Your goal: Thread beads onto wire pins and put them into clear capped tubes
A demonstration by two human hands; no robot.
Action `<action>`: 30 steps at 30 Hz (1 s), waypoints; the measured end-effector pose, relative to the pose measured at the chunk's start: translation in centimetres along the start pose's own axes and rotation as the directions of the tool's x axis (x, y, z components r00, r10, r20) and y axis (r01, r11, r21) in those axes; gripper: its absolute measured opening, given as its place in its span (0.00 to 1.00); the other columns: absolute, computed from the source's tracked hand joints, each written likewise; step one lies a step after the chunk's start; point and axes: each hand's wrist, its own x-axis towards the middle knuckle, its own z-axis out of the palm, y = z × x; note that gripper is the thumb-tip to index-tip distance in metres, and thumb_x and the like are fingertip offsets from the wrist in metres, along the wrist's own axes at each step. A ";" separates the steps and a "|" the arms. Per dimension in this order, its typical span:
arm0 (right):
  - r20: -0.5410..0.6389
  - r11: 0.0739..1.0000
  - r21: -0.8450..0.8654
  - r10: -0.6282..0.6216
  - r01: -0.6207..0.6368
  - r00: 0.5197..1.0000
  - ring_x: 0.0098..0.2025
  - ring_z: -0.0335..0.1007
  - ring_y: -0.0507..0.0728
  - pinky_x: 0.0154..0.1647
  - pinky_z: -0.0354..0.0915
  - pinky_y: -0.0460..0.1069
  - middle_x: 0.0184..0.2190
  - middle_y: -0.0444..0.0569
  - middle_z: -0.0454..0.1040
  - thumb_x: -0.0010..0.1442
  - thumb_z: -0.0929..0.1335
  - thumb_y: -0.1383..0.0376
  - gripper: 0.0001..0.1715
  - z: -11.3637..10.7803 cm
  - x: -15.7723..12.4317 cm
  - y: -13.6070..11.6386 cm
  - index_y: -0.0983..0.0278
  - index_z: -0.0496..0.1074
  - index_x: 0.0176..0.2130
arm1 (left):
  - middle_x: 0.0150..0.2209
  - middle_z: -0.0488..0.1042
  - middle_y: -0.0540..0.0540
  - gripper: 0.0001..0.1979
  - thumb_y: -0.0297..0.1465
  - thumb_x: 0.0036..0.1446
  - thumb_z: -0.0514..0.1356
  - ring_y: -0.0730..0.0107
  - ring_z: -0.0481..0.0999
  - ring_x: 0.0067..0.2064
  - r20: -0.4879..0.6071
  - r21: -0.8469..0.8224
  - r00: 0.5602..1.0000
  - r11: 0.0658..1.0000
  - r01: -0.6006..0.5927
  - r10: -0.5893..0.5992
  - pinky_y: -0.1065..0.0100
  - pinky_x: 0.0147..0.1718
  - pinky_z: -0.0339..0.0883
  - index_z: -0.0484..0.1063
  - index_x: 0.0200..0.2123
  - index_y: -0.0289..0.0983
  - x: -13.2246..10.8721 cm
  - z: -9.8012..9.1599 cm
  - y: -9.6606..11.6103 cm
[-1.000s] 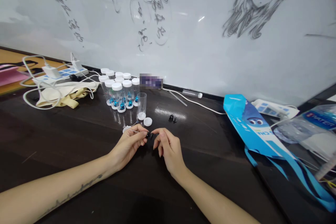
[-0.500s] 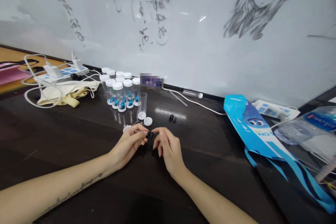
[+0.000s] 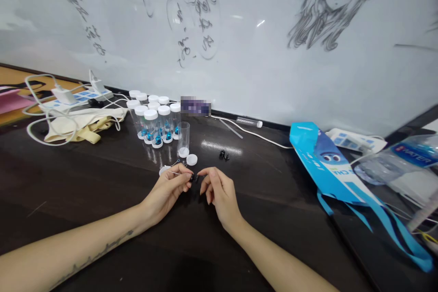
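Note:
My left hand (image 3: 170, 188) pinches a small black part (image 3: 193, 178) between thumb and fingers. A thin white wire runs from those fingers toward a white cap lying behind them. My right hand (image 3: 219, 190) is at the same part from the other side, its fingers bent and the tips closed on its right edge; detail there is too small to make out. Just behind the hands, a clear tube (image 3: 184, 139) stands uncapped on its white base. Beside it lies a loose white cap (image 3: 192, 159). Other small black pieces (image 3: 224, 154) rest on the table to the right.
Several white-capped tubes (image 3: 151, 130) with blue contents stand at back left. Left of them are a cream cloth bag (image 3: 85, 123) and a power strip (image 3: 80, 98). A capped tube (image 3: 248, 122) lies by the whiteboard (image 3: 246, 54). Rightward are a blue package (image 3: 315, 159) and water bottle (image 3: 400, 157).
The view has shifted slightly, so the background sits a little further left. Both hands stay at the black part with almost no visible movement.

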 end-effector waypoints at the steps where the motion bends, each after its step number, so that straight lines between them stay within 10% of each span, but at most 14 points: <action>1: 0.001 1.000 0.007 0.004 -0.004 1.000 0.15 0.55 0.45 0.14 0.48 0.41 0.20 0.42 0.68 0.69 0.57 0.53 0.24 0.0 0.0 0.0 0.66 0.72 0.38 | 0.22 0.72 0.52 0.05 0.27 0.49 0.69 0.80 0.70 0.24 0.001 0.003 1.000 1.000 0.000 0.000 0.81 0.25 0.65 0.76 0.29 0.35 0.0 0.0 0.0; 30: 0.017 0.999 0.035 0.002 -0.003 1.000 0.15 0.56 0.45 0.14 0.49 0.40 0.20 0.42 0.67 0.69 0.58 0.54 0.23 -0.1 0.1 0.3 0.66 0.72 0.37 | 0.24 0.72 0.52 0.03 0.25 0.51 0.68 0.82 0.70 0.25 0.023 0.002 1.000 1.000 -0.018 0.018 0.82 0.26 0.66 0.75 0.29 0.34 -0.1 -0.2 -0.1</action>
